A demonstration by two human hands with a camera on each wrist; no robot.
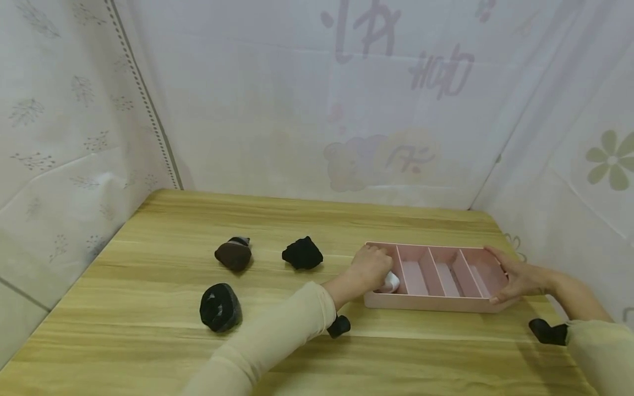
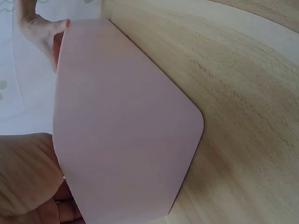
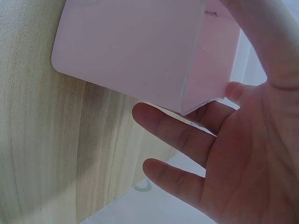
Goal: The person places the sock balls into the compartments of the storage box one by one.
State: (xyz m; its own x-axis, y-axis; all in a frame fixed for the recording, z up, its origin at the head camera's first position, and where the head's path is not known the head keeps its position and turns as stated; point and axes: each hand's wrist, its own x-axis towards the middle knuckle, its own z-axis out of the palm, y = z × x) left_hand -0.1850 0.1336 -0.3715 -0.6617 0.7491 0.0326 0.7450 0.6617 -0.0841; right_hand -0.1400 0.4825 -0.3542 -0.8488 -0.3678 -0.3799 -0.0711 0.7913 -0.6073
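A pink box (image 1: 431, 302) with four side-by-side compartments rests on the table's right half. My left hand (image 1: 372, 267) reaches into its leftmost compartment with fingers curled on a white, soft-looking bundle (image 1: 391, 282); the fingertips are hidden there. At the box's right end, my right hand (image 1: 524, 278) grips the rim and end wall between thumb and fingers. In the right wrist view, two fingers (image 3: 175, 130) of that hand stretch below the box's corner. The left wrist view is mostly filled by the box's outer end wall (image 2: 121, 121).
Left of the box, a brown cloth bundle (image 1: 234, 254), a black cloth bundle (image 1: 302, 253) and a dark rolled bundle (image 1: 220, 308) lie on the wooden table (image 1: 148, 341). Patterned white curtains (image 1: 257, 110) stand behind and at both sides. Black devices (image 1: 339, 326) show at both wrists.
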